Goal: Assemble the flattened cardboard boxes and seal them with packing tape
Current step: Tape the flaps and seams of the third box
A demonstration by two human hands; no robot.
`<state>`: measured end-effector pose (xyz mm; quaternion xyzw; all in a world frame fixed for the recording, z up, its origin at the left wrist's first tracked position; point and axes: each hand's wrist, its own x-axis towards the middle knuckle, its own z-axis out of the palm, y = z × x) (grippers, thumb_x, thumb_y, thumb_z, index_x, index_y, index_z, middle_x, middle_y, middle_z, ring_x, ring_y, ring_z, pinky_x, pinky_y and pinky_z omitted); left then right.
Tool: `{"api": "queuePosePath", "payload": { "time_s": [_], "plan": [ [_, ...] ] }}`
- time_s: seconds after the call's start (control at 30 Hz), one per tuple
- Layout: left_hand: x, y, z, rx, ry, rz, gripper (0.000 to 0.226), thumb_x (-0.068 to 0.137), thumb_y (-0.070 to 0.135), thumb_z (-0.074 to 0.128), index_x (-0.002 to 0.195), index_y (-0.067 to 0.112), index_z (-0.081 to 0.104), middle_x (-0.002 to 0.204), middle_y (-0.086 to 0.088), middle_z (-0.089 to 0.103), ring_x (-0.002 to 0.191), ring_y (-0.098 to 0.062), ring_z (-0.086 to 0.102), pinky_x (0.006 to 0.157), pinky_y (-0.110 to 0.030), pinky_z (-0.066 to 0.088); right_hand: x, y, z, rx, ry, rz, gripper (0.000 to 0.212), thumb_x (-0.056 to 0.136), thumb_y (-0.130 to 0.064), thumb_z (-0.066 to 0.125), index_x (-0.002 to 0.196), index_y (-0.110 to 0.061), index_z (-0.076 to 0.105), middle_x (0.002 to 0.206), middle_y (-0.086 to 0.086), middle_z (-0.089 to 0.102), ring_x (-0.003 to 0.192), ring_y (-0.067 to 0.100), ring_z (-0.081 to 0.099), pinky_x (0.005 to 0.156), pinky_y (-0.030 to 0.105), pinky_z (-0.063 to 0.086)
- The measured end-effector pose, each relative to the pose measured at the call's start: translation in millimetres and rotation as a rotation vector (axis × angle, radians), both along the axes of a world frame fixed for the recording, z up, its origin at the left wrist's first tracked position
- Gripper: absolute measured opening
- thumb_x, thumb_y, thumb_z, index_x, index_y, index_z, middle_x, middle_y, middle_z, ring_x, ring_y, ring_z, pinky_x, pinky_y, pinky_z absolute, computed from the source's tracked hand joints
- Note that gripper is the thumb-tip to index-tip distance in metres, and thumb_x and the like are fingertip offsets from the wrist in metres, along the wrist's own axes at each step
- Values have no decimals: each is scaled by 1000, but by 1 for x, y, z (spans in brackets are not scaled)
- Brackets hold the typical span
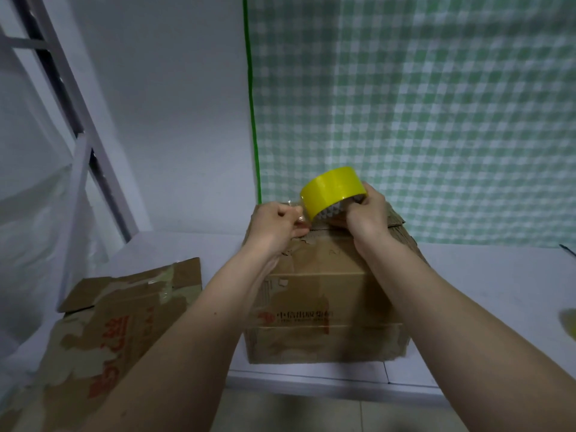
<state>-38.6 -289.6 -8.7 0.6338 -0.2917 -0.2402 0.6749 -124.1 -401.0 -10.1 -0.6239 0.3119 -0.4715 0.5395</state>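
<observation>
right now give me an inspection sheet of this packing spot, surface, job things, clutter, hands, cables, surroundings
surface: white table, box standing on it
job's things: assembled cardboard box, worn and torn, top flaps folded down; yellow tape roll held above the far top edge; flattened cardboard box lying to the left
clutter: blurred yellowish object at the right edge, cannot tell what
hands: left hand pinches the tape's free end; right hand grips the roll
cables: nothing seen
surroundings: green checked curtain behind; white wall; white frame at left
</observation>
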Motion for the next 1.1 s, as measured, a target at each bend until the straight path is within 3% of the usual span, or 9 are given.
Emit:
{"api": "queuePosePath", "payload": {
  "time_s": [0.07, 0.13, 0.23, 0.37, 0.47, 0.6, 0.77, 0.93, 1.1],
  "plan": [
    [3, 2, -1, 9, -24, 26, 32, 96, 2, 53, 64, 6, 59, 70, -9, 62, 61, -16, 62, 72, -31, 56, 0, 0, -1, -50, 25, -56, 37, 86, 13, 39, 92, -17, 59, 87, 5, 62, 87, 22, 60, 69, 31, 51],
    [14, 5, -2, 20, -38, 82, 38, 96, 0, 50, 60, 7, 58, 56, -2, 59, 54, -13, 55, 68, -33, 52, -3, -4, 1, -53, 30, -124, 44, 88, 12, 34, 112, -14, 61, 102, 5, 61, 99, 21, 58, 81, 33, 51],
    [32, 16, 1, 12, 4, 99, 36, 98, 0, 47, 63, 6, 54, 59, -4, 51, 55, -14, 47, 60, -29, 46, -5, -7, 4, -156, 190, -194, 47, 92, 7, 33, 129, -12, 54, 117, 4, 56, 108, 17, 52, 85, 28, 44],
    [44, 29, 5, 11, 142, 53, 31, 100, 0, 39, 70, 5, 46, 67, -8, 39, 56, -12, 39, 58, -26, 48, 3, -3, -1, -237, 361, -127, 25, 99, -9, 40, 115, -3, 57, 103, 11, 60, 97, 28, 56, 73, 33, 41],
    [48, 31, 4, -12, 187, 76, 32, 101, -1, 34, 71, 6, 43, 67, -7, 36, 53, -11, 35, 51, -22, 50, 5, 2, 2, -257, 389, -63, 19, 101, -20, 39, 107, -5, 50, 93, 5, 55, 87, 23, 52, 62, 31, 35],
    [53, 34, 4, -74, 336, 116, 25, 102, 3, 37, 78, 8, 45, 66, -4, 35, 51, -10, 29, 42, -19, 44, 12, 14, 7, -363, 373, -10, 12, 102, -20, 35, 108, -11, 41, 94, 5, 56, 74, 14, 50, 58, 31, 33],
    [75, 35, -7, 61, 231, 252, 24, 98, 12, 51, 75, 9, 49, 70, -3, 42, 56, -12, 38, 53, -21, 48, 26, 20, 11, -476, 467, -12, 25, 102, -24, 36, 122, -9, 40, 87, 6, 57, 81, 26, 55, 68, 36, 40],
    [83, 29, -21, 81, 365, 251, 22, 99, 13, 51, 78, 8, 47, 74, -4, 44, 60, -13, 47, 57, -26, 54, 37, 21, 11, -619, 550, -52, 23, 102, -21, 38, 119, -6, 42, 75, 7, 51, 71, 28, 51, 58, 34, 32],
    [86, 23, -28, 164, 344, 213, 13, 100, 12, 46, 90, 4, 46, 69, -5, 38, 51, -13, 34, 38, -19, 42, 39, 20, 9, -707, 574, -77, 11, 101, -16, 40, 108, -9, 44, 76, 4, 48, 67, 25, 47, 49, 31, 23]
  ]
}}
